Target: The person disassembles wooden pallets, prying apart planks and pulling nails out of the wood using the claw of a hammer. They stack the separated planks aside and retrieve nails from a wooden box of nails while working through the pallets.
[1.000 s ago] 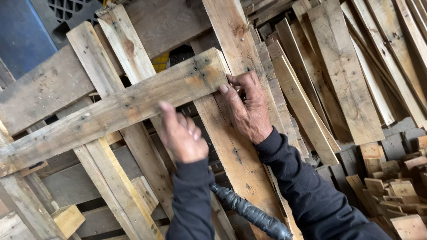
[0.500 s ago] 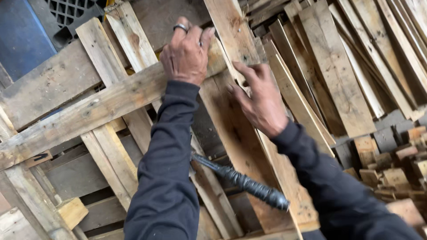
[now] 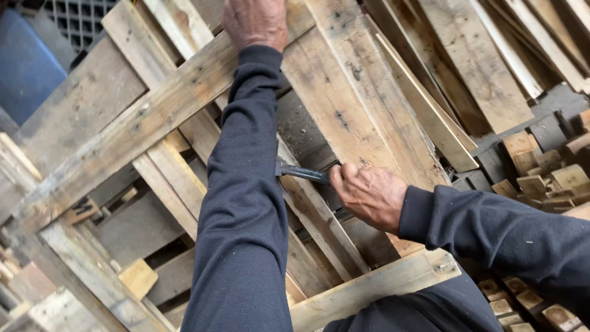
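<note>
Pallet boards (image 3: 362, 117) fill the head view, the only one there is: a weathered wooden pallet tipped up in front of me, its long crosspiece (image 3: 141, 123) running from lower left up to the top middle, where my left hand (image 3: 255, 21) lies over it. That hand rests on the upper edge of the wood with the fingers bent over the far side, out of sight, so I judge it is curled on the crosspiece, though I cannot tell how tightly. My left sleeve crosses the middle of the picture and hides part of what lies behind it. My right hand (image 3: 369, 197) sits lower, closed in a fist around the dark metal bar (image 3: 301, 173), whose shaft pokes out to the left of my knuckles and runs behind my left forearm; its tip is hidden, so I cannot tell whether it is seated in a joint. To pry well, I would keep the left hand steadying the frame and away from the board being worked, lean on the bar slowly, not in jerks, and watch for nails in the grey wood. Off to the right, loose planks (image 3: 491, 67) lean in a stack and small cut wood blocks (image 3: 541, 178) lie in a heap below them. A blue panel (image 3: 24, 67) shows at the upper left.
</note>
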